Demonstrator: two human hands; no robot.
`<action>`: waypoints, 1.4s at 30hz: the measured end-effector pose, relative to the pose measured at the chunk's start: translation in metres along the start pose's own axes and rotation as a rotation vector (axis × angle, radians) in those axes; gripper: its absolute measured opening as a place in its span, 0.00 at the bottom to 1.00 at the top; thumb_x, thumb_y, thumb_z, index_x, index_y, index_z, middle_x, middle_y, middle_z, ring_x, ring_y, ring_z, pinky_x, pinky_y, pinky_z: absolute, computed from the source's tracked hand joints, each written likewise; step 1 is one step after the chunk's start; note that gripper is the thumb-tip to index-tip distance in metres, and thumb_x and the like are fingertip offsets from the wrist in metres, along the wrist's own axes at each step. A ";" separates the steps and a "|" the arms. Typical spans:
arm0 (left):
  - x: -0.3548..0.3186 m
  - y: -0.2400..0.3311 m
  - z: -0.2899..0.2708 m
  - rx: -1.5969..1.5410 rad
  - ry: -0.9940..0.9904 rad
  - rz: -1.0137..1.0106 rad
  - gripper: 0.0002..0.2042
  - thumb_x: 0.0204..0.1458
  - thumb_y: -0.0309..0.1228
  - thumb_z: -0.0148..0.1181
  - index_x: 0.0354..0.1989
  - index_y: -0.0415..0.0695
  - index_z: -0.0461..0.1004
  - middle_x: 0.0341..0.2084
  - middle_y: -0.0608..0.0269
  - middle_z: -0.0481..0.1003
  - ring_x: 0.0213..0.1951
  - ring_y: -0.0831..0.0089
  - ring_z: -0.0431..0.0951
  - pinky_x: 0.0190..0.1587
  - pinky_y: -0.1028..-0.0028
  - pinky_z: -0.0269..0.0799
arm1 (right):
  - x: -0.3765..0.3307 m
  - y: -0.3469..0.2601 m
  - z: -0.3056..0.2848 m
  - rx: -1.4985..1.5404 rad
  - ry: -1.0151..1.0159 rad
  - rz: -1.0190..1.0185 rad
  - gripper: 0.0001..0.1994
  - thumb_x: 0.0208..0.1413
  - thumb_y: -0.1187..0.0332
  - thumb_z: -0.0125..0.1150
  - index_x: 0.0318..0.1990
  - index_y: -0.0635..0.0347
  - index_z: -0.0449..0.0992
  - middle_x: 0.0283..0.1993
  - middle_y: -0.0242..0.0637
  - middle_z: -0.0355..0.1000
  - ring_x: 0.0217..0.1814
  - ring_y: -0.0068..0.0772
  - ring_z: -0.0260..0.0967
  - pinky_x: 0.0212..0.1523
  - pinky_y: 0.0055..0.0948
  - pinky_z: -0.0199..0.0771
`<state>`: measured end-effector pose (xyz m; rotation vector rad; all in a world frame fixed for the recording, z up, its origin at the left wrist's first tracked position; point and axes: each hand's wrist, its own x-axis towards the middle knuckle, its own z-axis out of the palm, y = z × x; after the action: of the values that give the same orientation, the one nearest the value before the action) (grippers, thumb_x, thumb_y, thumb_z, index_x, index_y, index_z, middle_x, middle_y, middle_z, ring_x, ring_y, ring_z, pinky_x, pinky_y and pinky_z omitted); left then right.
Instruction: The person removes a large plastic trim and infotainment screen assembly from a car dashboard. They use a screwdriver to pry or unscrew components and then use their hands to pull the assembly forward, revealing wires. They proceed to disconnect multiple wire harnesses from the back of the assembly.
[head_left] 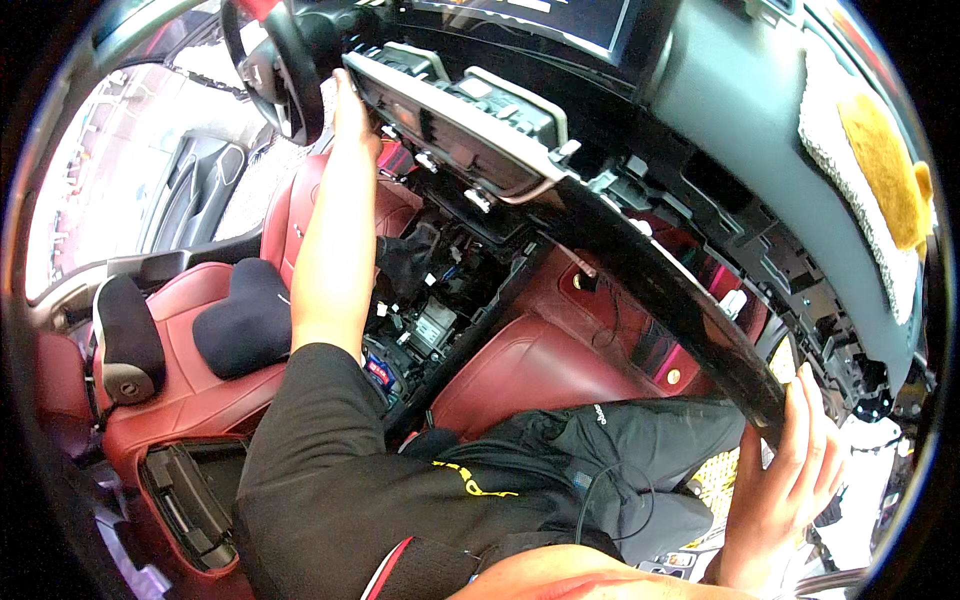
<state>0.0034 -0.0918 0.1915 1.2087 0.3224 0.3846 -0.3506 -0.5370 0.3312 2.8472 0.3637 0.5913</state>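
A long dashboard trim panel (655, 275), glossy black with a silver edge and an air vent housing at its left part, stretches slantwise in front of the dashboard. My left hand (354, 125) grips its far left end near the steering wheel, fingers partly hidden behind the panel. At the near right end, my right hand (790, 465) closes round the tip, with fingers on top and the thumb on the near side. White clips show along the panel. Behind it, the opened dashboard (770, 265) shows bare brackets and slots.
The steering wheel (292, 75) stands at the far left, with a screen (545, 22) at the top. Below the panel lies the opened centre console (435, 320) with exposed wiring. Red seats (535, 360) flank it. A brown plush item (885, 165) rests on the dashboard top.
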 end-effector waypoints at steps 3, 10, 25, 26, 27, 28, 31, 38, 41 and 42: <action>0.006 0.006 -0.008 0.053 0.127 0.107 0.25 0.69 0.57 0.43 0.54 0.47 0.71 0.46 0.60 0.76 0.49 0.60 0.78 0.54 0.55 0.74 | 0.007 -0.001 -0.005 0.115 0.001 -0.025 0.33 0.46 0.79 0.75 0.62 0.64 0.70 0.61 0.47 0.75 0.52 0.45 0.75 0.54 0.39 0.72; 0.033 -0.015 -0.014 0.021 -0.165 0.044 0.35 0.67 0.63 0.36 0.64 0.45 0.69 0.60 0.54 0.73 0.60 0.53 0.74 0.64 0.50 0.68 | 0.024 0.009 -0.040 0.440 -0.285 0.029 0.20 0.52 0.78 0.69 0.55 0.65 0.79 0.56 0.52 0.77 0.48 0.44 0.77 0.50 0.37 0.77; 0.041 -0.006 -0.029 0.265 -0.120 0.103 0.37 0.67 0.64 0.30 0.63 0.44 0.70 0.58 0.50 0.75 0.56 0.50 0.76 0.61 0.49 0.73 | 0.046 0.077 -0.042 1.141 -0.726 -0.007 0.17 0.49 0.80 0.71 0.48 0.69 0.83 0.53 0.55 0.79 0.46 0.49 0.80 0.45 0.39 0.79; 0.035 -0.007 -0.020 0.268 -0.114 0.111 0.37 0.67 0.64 0.31 0.63 0.44 0.70 0.58 0.51 0.75 0.56 0.50 0.76 0.60 0.50 0.74 | 0.046 0.080 -0.040 1.159 -0.736 -0.019 0.17 0.49 0.79 0.72 0.49 0.68 0.83 0.52 0.55 0.79 0.46 0.49 0.80 0.46 0.39 0.80; 0.032 -0.009 -0.014 0.267 -0.089 0.112 0.36 0.67 0.64 0.32 0.63 0.45 0.70 0.58 0.52 0.75 0.56 0.51 0.76 0.60 0.50 0.74 | 0.046 0.083 -0.038 1.175 -0.746 -0.037 0.18 0.50 0.78 0.72 0.51 0.68 0.82 0.52 0.55 0.79 0.46 0.49 0.80 0.46 0.40 0.80; 0.027 -0.007 -0.011 0.260 -0.060 0.103 0.36 0.67 0.64 0.32 0.63 0.45 0.70 0.57 0.53 0.75 0.55 0.51 0.76 0.60 0.51 0.74 | 0.047 0.083 -0.038 1.203 -0.771 0.032 0.18 0.50 0.77 0.73 0.51 0.67 0.82 0.51 0.55 0.80 0.47 0.49 0.80 0.47 0.40 0.80; 0.015 -0.004 -0.007 0.223 -0.017 0.070 0.35 0.67 0.64 0.34 0.63 0.47 0.70 0.57 0.55 0.76 0.55 0.53 0.76 0.59 0.52 0.74 | 0.052 0.084 -0.038 1.242 -0.823 0.130 0.19 0.51 0.74 0.74 0.52 0.66 0.82 0.50 0.54 0.80 0.48 0.49 0.81 0.49 0.40 0.80; 0.057 -0.003 -0.059 -0.129 -0.548 -0.185 0.36 0.66 0.66 0.31 0.63 0.49 0.71 0.58 0.55 0.75 0.57 0.52 0.75 0.61 0.51 0.72 | 0.051 0.093 -0.028 1.230 -0.751 -0.111 0.20 0.51 0.72 0.75 0.52 0.66 0.82 0.49 0.53 0.81 0.49 0.49 0.82 0.51 0.38 0.81; 0.058 0.002 -0.062 -0.248 -0.628 -0.282 0.36 0.67 0.65 0.28 0.64 0.50 0.71 0.60 0.56 0.74 0.58 0.52 0.74 0.63 0.50 0.70 | 0.049 0.090 -0.029 1.300 -0.806 0.053 0.17 0.49 0.73 0.75 0.48 0.65 0.84 0.49 0.53 0.81 0.50 0.48 0.82 0.51 0.38 0.81; 0.057 0.003 -0.062 -0.255 -0.644 -0.290 0.36 0.67 0.64 0.27 0.64 0.51 0.71 0.61 0.56 0.73 0.59 0.52 0.73 0.64 0.50 0.69 | 0.052 0.090 -0.029 1.290 -0.808 0.017 0.16 0.46 0.76 0.76 0.45 0.68 0.85 0.50 0.53 0.80 0.50 0.49 0.82 0.51 0.39 0.82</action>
<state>0.0266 -0.0136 0.1720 0.9563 -0.1099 -0.2172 -0.2989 -0.6033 0.3990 3.7904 0.7285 -1.2701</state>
